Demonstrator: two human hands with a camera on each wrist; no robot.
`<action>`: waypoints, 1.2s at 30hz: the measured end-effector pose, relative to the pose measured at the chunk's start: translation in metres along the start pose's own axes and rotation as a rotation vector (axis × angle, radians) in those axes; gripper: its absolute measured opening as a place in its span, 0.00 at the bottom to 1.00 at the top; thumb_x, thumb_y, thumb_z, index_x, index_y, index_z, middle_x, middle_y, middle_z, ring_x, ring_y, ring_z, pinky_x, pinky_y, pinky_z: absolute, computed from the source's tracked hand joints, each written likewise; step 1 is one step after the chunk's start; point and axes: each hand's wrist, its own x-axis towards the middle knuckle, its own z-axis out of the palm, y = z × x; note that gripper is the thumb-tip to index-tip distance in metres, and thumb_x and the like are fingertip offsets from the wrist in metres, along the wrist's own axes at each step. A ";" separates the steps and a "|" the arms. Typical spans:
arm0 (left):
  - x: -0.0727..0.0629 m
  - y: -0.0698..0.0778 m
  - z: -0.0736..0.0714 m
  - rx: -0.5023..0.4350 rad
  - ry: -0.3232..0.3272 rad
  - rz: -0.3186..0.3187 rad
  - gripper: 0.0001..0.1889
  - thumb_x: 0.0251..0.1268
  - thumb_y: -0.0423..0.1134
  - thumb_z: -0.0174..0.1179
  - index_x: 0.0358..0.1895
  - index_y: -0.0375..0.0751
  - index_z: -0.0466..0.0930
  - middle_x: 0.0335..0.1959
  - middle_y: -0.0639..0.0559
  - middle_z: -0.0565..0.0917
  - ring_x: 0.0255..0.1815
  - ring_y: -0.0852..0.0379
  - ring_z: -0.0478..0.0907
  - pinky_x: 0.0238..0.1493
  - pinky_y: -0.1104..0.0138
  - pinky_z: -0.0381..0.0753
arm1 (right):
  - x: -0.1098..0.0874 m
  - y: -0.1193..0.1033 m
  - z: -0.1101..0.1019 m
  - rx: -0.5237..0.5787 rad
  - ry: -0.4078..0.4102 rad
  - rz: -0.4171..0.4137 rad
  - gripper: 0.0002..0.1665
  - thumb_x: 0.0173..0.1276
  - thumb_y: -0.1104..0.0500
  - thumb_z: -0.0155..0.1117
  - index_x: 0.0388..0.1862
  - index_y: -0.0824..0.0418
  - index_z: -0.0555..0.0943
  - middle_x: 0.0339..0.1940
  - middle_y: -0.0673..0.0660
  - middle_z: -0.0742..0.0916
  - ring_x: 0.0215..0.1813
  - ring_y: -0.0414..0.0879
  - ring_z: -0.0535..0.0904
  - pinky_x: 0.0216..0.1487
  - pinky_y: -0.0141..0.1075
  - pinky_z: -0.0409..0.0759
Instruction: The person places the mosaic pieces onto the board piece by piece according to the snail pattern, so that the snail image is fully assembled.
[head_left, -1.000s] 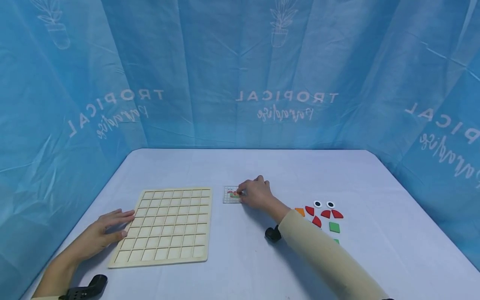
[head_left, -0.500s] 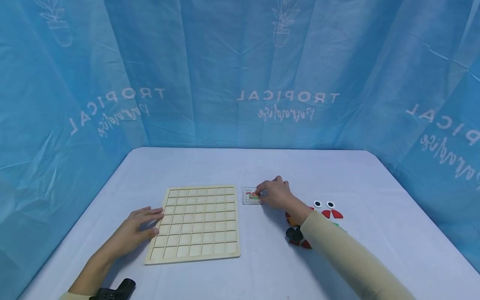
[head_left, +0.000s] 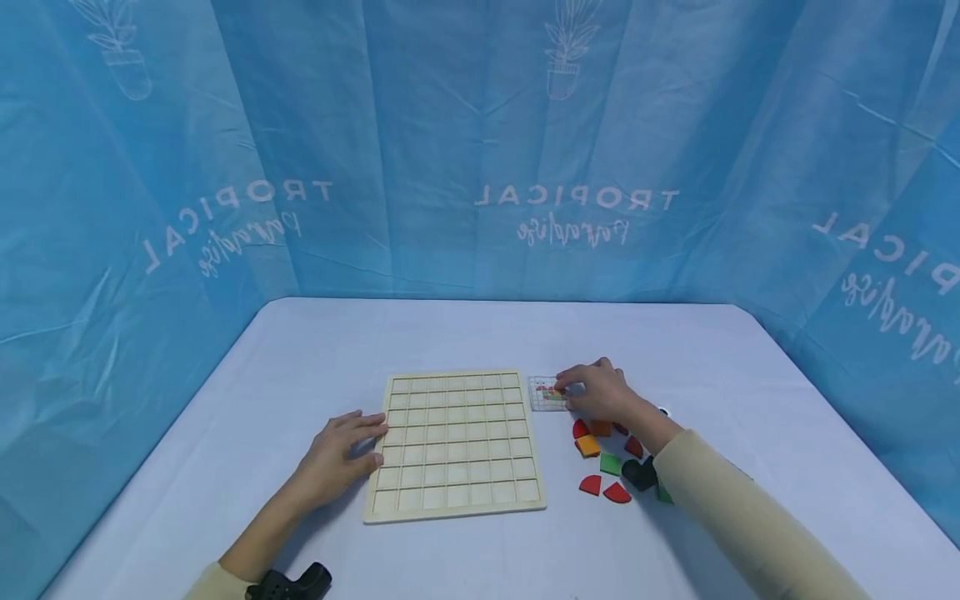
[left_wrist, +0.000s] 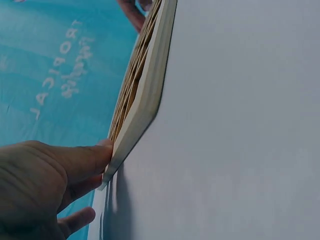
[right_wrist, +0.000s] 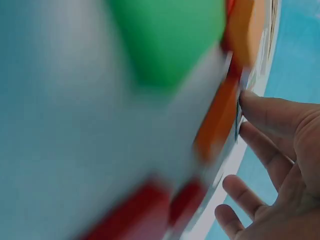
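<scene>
A pale wooden grid board (head_left: 455, 457) lies on the table. My left hand (head_left: 333, 462) touches its left edge with fingertips and thumb, the fingers nearly straight. In the left wrist view the thumb (left_wrist: 82, 162) rests against the board's corner edge (left_wrist: 140, 107). Just right of the board is a small gridded card (head_left: 542, 395) with a printed red and green figure. My right hand (head_left: 603, 396) pinches the card near its right side with thumb and index finger, covering part of it. In the right wrist view the other fingers (right_wrist: 242, 195) are spread.
Flat puzzle pieces lie below and right of the card: red quarter-circles (head_left: 590, 484), an orange piece (head_left: 588, 447) and a green square (head_left: 611, 464). My right forearm (head_left: 742, 508) hides others, including most of a white eye piece (head_left: 664, 411). A blue curtain (head_left: 480, 150) stands behind the table.
The board has slid right along with my left hand. The card has moved right too, with my right hand on it. Pieces once under my right forearm now show.
</scene>
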 end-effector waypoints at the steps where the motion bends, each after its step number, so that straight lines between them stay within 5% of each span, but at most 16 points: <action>1: 0.002 0.003 0.003 0.007 0.004 0.004 0.24 0.55 0.38 0.66 0.57 0.37 0.77 0.65 0.43 0.74 0.71 0.35 0.58 0.65 0.35 0.53 | 0.000 0.006 -0.003 0.003 -0.006 0.003 0.18 0.58 0.55 0.68 0.49 0.44 0.84 0.62 0.50 0.80 0.64 0.57 0.62 0.55 0.53 0.69; 15: 0.022 0.033 0.033 0.033 -0.007 0.036 0.24 0.55 0.39 0.66 0.57 0.39 0.78 0.64 0.47 0.75 0.71 0.40 0.60 0.68 0.39 0.56 | -0.004 0.061 -0.025 0.053 -0.039 0.071 0.22 0.59 0.54 0.67 0.55 0.44 0.81 0.65 0.58 0.75 0.63 0.60 0.60 0.48 0.50 0.75; 36: 0.030 0.045 0.039 0.027 -0.002 0.046 0.22 0.53 0.38 0.67 0.53 0.40 0.80 0.62 0.48 0.77 0.69 0.40 0.63 0.68 0.41 0.58 | -0.004 0.075 -0.028 0.063 -0.038 0.054 0.22 0.59 0.54 0.67 0.55 0.46 0.81 0.65 0.56 0.76 0.64 0.59 0.59 0.52 0.54 0.75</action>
